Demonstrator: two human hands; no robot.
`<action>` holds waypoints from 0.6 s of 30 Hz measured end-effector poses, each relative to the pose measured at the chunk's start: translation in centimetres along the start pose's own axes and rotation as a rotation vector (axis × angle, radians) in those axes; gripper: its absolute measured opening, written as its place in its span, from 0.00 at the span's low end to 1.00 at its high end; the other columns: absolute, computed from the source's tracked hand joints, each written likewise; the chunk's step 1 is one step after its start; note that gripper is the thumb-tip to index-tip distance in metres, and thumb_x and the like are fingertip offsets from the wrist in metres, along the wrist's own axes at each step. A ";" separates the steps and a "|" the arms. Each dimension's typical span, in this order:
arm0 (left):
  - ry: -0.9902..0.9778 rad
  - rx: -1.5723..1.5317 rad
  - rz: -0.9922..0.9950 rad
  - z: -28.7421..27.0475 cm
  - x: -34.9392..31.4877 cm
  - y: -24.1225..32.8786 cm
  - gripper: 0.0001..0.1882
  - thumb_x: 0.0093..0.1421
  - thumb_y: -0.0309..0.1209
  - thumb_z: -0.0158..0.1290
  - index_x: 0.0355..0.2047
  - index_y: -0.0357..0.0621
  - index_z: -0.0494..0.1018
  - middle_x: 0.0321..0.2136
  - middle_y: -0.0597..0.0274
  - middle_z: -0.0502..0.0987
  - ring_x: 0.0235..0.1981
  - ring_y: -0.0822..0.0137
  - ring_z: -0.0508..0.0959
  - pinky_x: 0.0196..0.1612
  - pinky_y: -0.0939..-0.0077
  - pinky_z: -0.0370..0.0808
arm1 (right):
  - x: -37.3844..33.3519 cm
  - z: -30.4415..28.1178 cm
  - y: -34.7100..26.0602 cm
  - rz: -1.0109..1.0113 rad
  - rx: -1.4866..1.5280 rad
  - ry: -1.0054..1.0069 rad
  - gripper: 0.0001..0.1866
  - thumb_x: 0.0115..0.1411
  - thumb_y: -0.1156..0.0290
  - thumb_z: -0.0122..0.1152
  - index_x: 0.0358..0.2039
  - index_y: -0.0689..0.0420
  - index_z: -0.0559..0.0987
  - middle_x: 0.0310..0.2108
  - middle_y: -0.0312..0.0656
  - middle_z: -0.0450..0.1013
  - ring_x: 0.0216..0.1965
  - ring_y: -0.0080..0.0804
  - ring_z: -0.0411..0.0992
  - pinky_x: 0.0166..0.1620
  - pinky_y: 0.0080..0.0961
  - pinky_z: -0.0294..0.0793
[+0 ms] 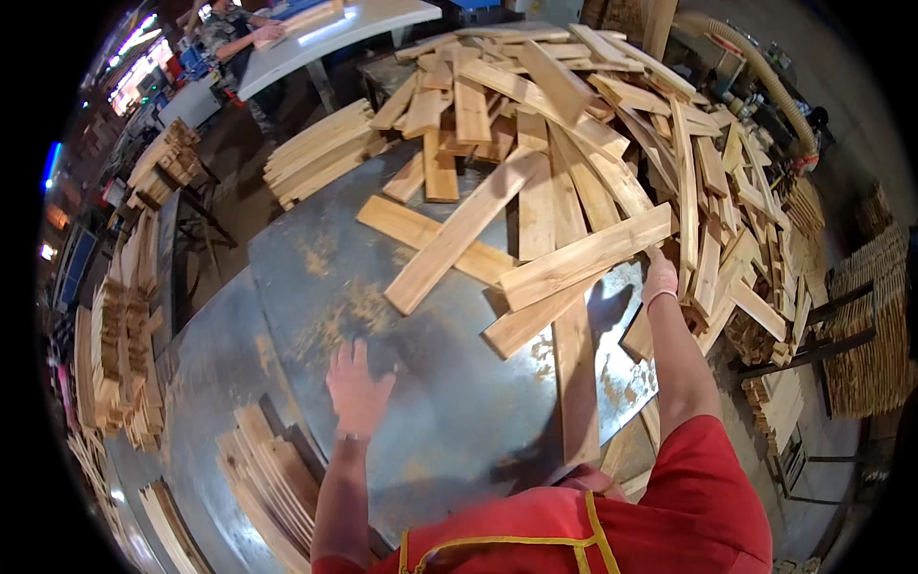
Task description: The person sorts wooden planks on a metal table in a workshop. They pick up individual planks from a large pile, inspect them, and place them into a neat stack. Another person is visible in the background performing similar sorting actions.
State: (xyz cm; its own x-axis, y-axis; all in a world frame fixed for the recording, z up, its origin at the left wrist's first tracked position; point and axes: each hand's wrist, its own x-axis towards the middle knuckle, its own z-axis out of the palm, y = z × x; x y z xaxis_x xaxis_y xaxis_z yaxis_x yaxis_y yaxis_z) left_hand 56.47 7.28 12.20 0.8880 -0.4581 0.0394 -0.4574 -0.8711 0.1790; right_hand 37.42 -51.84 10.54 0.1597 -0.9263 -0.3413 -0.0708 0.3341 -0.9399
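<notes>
My left hand [359, 390] hovers over the metal tabletop [402, 430], fingers spread and holding nothing. My right hand [660, 275] reaches to the right and grips the right end of a wooden board [588, 256]; its fingertips are partly hidden behind the wood. Under that board lies another board [540, 320], slanting the same way. A long board [576, 383] points toward me beneath them. Left of these, a board [464, 230] crosses over a darker one [402, 225].
A large heap of loose boards [688, 172] covers the far and right side. Stacked strips [268, 469] lie at the near left, and a board stack [320, 153] stands beyond the table. Another person [229, 33] is at a white table [335, 38]. A ribbed hose [765, 77] hangs at the far right.
</notes>
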 end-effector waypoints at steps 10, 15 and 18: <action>-0.197 0.121 0.066 6.6 19.8 12.0 0.53 0.47 0.47 0.72 0.71 0.46 0.61 0.55 0.50 0.75 0.56 0.45 0.75 0.58 0.51 0.74 | 1.7 4.1 2.8 0.163 0.385 0.007 0.35 0.63 0.73 0.73 0.67 0.52 0.67 0.53 0.42 0.77 0.49 0.39 0.79 0.47 0.45 0.87; -0.388 -0.355 0.034 7.7 10.3 8.6 0.56 0.50 0.42 0.71 0.76 0.45 0.56 0.58 0.43 0.76 0.54 0.48 0.80 0.57 0.58 0.77 | -3.3 2.5 3.0 0.235 0.354 -0.254 0.35 0.61 0.74 0.75 0.66 0.54 0.69 0.51 0.40 0.79 0.48 0.36 0.80 0.49 0.36 0.87; -0.632 -0.884 -0.246 7.3 0.0 1.4 0.49 0.54 0.37 0.68 0.75 0.43 0.60 0.58 0.48 0.78 0.53 0.62 0.80 0.55 0.67 0.77 | -8.4 2.8 3.7 0.194 0.173 -0.394 0.32 0.61 0.74 0.75 0.64 0.58 0.71 0.50 0.39 0.80 0.48 0.34 0.81 0.49 0.29 0.85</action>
State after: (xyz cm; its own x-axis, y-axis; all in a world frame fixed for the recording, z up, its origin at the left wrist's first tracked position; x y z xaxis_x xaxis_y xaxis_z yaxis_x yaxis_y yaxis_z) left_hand 55.50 4.72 5.31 0.6504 -0.5173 -0.5562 0.1465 -0.6331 0.7601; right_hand 38.51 -42.30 9.87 0.5238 -0.7180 -0.4583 0.0235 0.5500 -0.8348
